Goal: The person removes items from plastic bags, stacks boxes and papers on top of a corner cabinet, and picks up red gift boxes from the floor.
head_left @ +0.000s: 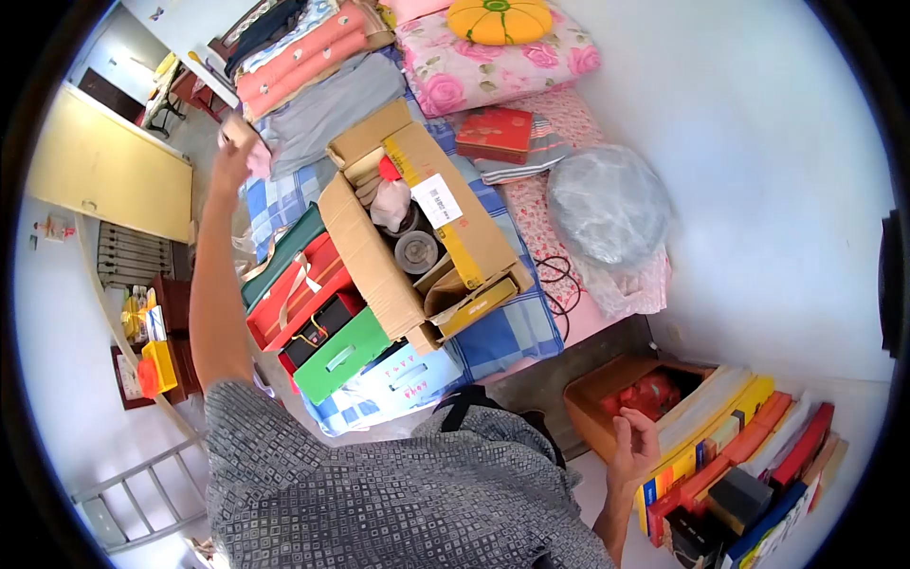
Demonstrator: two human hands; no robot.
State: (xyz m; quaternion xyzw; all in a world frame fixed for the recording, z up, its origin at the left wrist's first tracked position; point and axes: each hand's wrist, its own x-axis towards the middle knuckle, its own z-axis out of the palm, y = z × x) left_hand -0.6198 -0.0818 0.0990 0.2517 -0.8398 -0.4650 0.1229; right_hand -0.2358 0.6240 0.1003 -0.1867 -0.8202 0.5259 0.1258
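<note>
My left hand [237, 147] is stretched out at the upper left, beside the bed's edge. It is blurred, next to a pink cloth-like thing [258, 160]; whether it grips anything is unclear. Low on the right, my right hand [635, 448] hangs with loosely bent fingers and nothing visible in it, near a brown box [592, 408] and a row of books [711, 455]. An open cardboard box [365, 251] stands on the bed between my arms, holding a round clear-lidded container [415, 252], a white bag [390, 205] and other items.
Red [299, 294] and green [346, 356] gift bags or boxes lie left of the carton. Behind are folded bedding [308, 57], a floral quilt [441, 71], an orange cushion [500, 19] and a red box [495, 134]. A plastic-wrapped round bundle [609, 207] and black cable [559, 284] are to the right.
</note>
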